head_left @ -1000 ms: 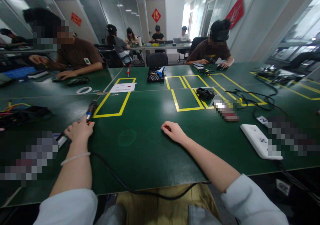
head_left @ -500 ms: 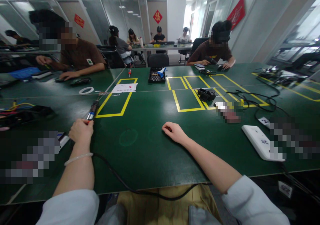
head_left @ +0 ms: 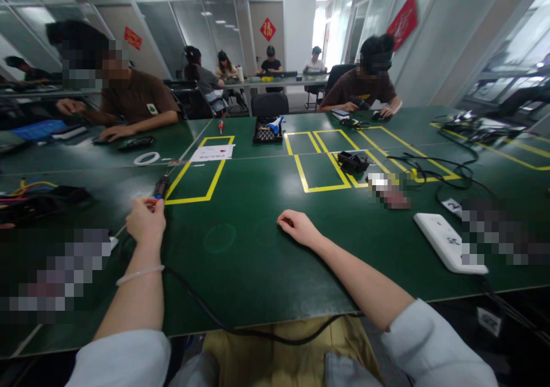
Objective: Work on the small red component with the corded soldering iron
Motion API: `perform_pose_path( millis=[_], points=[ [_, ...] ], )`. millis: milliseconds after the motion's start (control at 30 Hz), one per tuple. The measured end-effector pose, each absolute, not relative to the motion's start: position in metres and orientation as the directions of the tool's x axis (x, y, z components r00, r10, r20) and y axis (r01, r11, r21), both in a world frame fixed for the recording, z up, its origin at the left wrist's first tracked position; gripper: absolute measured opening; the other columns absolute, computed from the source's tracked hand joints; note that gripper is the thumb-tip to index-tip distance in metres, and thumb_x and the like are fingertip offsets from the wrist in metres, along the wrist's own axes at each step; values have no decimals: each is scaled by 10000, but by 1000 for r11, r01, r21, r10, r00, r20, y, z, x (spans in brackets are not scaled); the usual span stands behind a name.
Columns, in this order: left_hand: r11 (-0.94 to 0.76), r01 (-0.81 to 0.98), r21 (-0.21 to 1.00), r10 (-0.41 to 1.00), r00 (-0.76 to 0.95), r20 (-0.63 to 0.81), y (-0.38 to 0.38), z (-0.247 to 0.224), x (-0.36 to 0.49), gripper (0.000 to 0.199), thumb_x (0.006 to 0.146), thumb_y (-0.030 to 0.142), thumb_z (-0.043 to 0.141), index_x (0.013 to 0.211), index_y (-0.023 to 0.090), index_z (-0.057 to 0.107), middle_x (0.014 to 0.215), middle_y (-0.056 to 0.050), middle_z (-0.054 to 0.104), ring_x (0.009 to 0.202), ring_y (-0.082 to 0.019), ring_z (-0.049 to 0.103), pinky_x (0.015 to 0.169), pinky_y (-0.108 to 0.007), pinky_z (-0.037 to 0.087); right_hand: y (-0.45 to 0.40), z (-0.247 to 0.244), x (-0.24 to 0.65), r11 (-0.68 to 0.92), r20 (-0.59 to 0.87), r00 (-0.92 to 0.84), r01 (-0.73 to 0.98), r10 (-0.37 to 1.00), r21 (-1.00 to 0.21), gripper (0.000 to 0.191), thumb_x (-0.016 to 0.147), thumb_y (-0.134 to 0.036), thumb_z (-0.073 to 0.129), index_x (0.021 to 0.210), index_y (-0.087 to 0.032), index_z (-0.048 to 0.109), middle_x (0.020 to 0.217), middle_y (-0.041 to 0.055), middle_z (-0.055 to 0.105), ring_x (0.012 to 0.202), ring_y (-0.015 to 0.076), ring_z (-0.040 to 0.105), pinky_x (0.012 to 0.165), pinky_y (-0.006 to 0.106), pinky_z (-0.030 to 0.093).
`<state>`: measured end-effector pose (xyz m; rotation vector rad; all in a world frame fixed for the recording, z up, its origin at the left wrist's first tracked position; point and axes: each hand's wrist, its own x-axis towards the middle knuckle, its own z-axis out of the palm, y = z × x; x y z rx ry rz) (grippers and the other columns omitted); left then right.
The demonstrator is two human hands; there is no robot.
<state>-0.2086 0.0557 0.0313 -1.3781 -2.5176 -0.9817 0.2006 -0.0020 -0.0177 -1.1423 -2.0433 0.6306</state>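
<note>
On the left of the green table [head_left: 240, 289], my left hand [head_left: 146, 221] is closed around the near end of a dark tool with a blue and orange part [head_left: 160, 189]. The tool's far end points away, toward a yellow tape outline [head_left: 189, 201]. My right hand [head_left: 298, 227] rests on the table right of centre, its fingers curled together; its palm side is hidden, and nothing shows in it. A black cable [head_left: 201, 307] runs from beside my left wrist over the table's front edge.
A black tray [head_left: 267, 137] holds a blue and white item. A white tape roll [head_left: 146, 158] lies left. Black device [head_left: 353, 162], white power bank [head_left: 449, 243] and tangled cables [head_left: 464, 169] lie right. Two people sit across the table.
My left hand has moved slightly to the right, and its grip on the tool looks a little turned. My right hand stays in place. The view has shifted slightly.
</note>
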Motion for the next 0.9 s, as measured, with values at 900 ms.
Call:
perform_pose_path(
  millis=[900],
  points=[
    [48, 268, 962, 854, 489, -179, 13, 4, 2, 377, 832, 456, 585, 1030, 136, 577, 892, -64, 650, 789, -148, 600, 663, -261, 469, -3, -24, 197, 444, 285, -408, 376, 868, -814, 130, 871, -263, 580, 969, -180, 590, 761, -8, 627, 646, 114, 545, 619, 218, 413]
  ],
)
